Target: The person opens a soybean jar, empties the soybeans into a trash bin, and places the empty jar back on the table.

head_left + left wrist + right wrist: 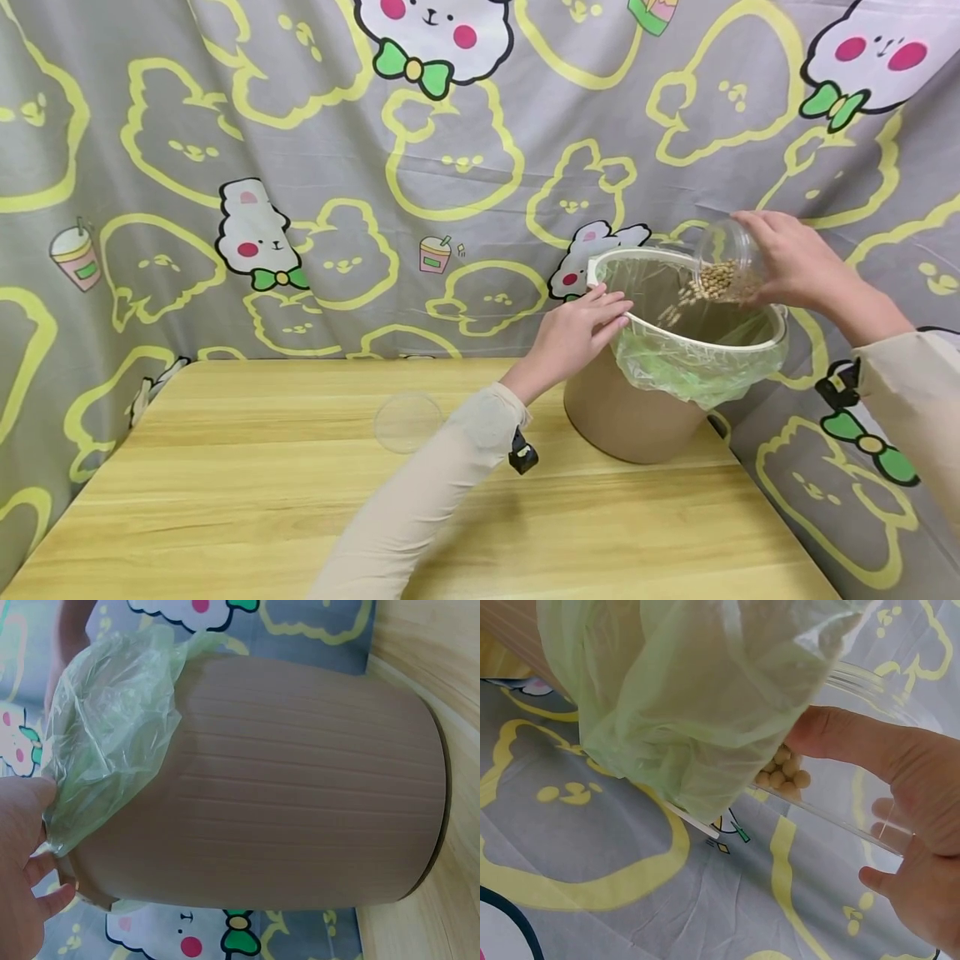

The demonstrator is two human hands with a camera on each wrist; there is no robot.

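Right hand [802, 260] curls round a tilted jar [722, 247].

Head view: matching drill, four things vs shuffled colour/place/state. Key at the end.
Things
1. jar
2. bin
3. disc
4. liner

Descriptions
A. flat on the table
B. pale green, draped over a rim
C. tilted, gripped by the right hand, beans spilling out
D. brown, standing on the table

Pairs: 1-C, 2-D, 3-A, 4-B
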